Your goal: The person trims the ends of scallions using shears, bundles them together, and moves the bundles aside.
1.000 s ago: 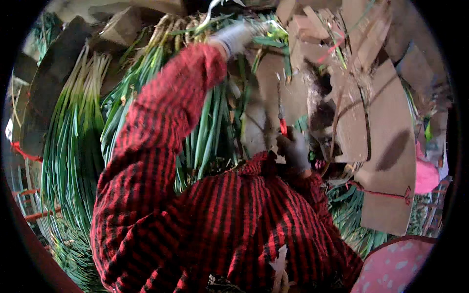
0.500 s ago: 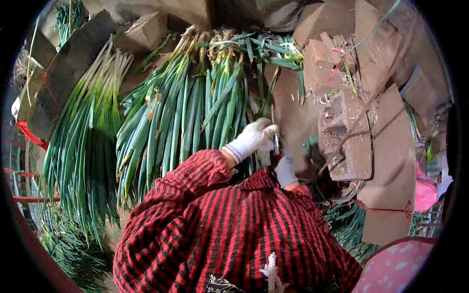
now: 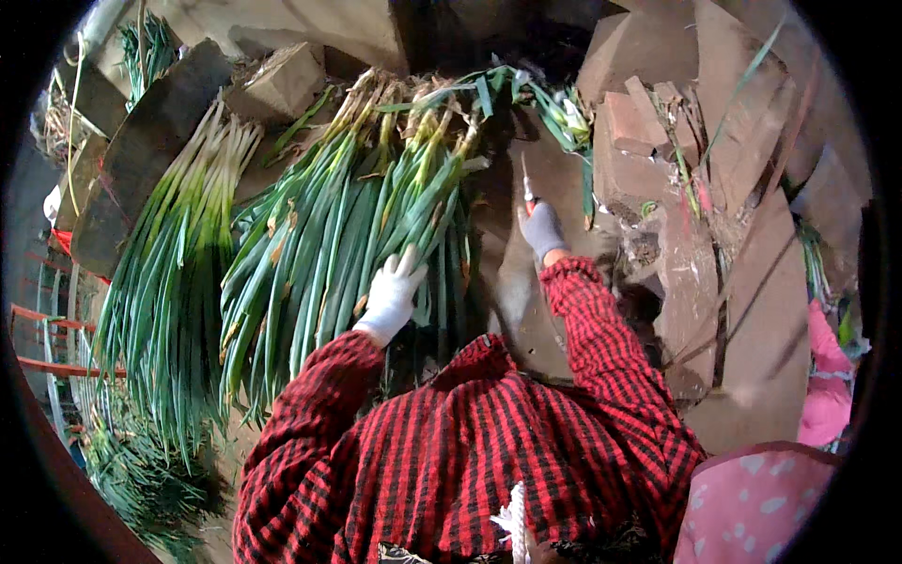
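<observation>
Head view, from the grip outward. Holds in the grey-gloved right hand (image 3: pixel 542 227) a slim-bladed tool (image 3: pixel 527 172) with an orange-red handle, probably a knife; clenched round that handle, tip pointing away from the body. Lays the white-gloved left hand (image 3: pixel 390 303) on the leaves of the middle bunch of green onions (image 3: pixel 324 244), fingers extended and slightly spread, apparently released, with no leaf visibly pinched. Displays in that bunch long green leaves, some browned, running up to yellowish shanks and matted roots at the far end.

Judged by look: likely light singly, heavier and floppy by the bunch; soft and easily creased in the leaf, perhaps slippery if damp, firmer toward the root. Best taken by the shanks just below the roots, with the trailing leaves supported from beneath.

Shows just beside, on the left, a second bunch of green onions (image 3: pixel 174 282) with smooth whitish stems, near a dark board (image 3: pixel 127 174). Includes, to the right of the roots, a loose pale stalk (image 3: pixel 570 117) near a reddish brick (image 3: pixel 630 123); farther right, a long brown panel (image 3: pixel 766 310); at lower right, a pink spotted fabric (image 3: pixel 752 498).
</observation>
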`<state>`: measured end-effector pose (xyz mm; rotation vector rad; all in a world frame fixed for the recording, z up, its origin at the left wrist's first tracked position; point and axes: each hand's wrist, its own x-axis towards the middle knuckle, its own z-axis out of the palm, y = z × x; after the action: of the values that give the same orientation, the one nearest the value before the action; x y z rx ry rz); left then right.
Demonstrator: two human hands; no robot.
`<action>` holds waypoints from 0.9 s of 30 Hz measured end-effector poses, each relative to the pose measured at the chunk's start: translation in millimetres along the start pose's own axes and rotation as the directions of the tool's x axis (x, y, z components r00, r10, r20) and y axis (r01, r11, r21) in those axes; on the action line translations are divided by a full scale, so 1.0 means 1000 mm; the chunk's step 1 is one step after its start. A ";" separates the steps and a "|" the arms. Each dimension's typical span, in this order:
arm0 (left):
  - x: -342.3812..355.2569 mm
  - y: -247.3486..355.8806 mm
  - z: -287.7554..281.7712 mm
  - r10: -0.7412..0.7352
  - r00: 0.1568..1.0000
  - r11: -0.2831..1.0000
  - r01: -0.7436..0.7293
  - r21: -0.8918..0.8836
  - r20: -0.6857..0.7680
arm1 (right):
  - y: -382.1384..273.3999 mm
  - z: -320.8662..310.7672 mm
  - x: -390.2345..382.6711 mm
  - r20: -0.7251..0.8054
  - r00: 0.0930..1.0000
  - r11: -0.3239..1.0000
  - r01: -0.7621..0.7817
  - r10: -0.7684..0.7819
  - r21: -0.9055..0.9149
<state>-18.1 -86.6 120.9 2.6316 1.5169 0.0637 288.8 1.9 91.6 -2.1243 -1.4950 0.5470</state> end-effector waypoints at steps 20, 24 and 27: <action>0.138 0.043 0.049 -0.081 0.978 0.996 0.084 0.004 -0.192 | 0.027 0.054 -0.080 0.089 0.909 0.913 0.409 -0.408 0.005; 0.156 0.040 0.047 -0.129 0.991 0.992 0.129 -0.005 0.021 | 0.020 0.063 -0.067 0.170 0.934 0.947 0.322 -0.314 -0.021; 0.156 0.037 0.057 -0.210 0.978 0.974 0.209 -0.089 -0.002 | 0.018 0.066 -0.053 0.358 0.914 0.975 0.221 -0.193 -0.038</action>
<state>97.1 26.3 66.0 2.3932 1.7437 0.1259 247.3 -42.6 29.9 -1.9621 -1.9401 0.8364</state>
